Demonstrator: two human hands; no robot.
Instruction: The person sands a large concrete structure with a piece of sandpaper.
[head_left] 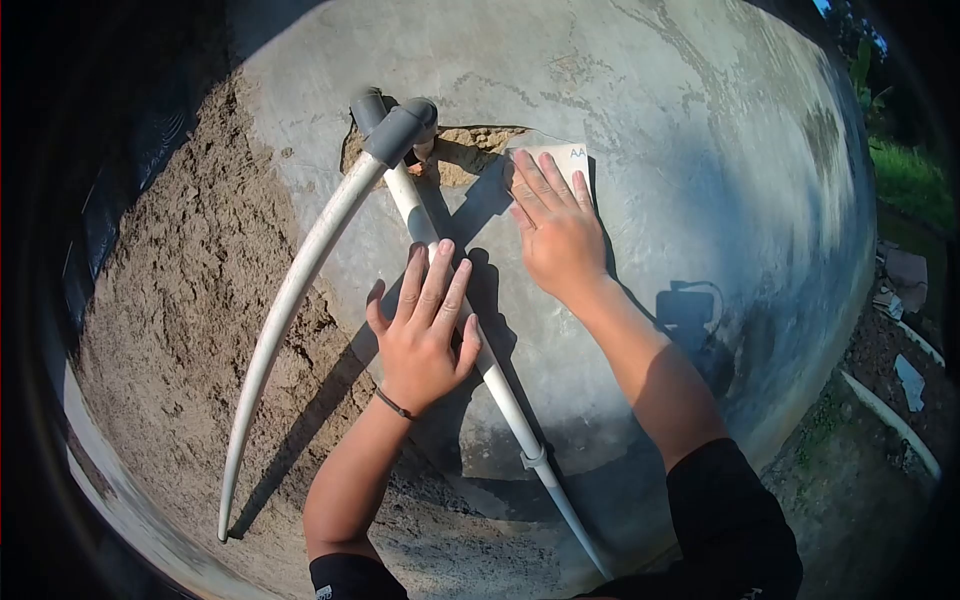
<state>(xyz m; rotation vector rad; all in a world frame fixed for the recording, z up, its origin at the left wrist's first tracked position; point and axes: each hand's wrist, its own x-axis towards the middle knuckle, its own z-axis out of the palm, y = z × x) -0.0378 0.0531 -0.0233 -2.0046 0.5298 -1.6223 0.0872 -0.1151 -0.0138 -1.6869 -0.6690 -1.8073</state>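
Note:
My right hand [558, 235] lies flat over a pale card [574, 158] with "AA" written in its corner, against the smooth grey cement wall [690, 90]. Most of the card is hidden under my fingers. My left hand [425, 335] has its fingers spread, overlapping a straight white pipe [512, 408] that slants down the wall. Left of it, a curved white pipe [285, 310] runs down from a grey elbow fitting [398, 130]. Just left of the card, a broken hole [465, 155] in the cement exposes rough brown material around the fittings.
Rough, uncoated mortar [180, 290] covers the wall's left side. Dark sheeting [135, 170] hangs at the far left. At the right, debris and another white pipe [890, 420] lie on the ground, with grass [905, 180] behind. Shadows of the pipes and arms cross the wall.

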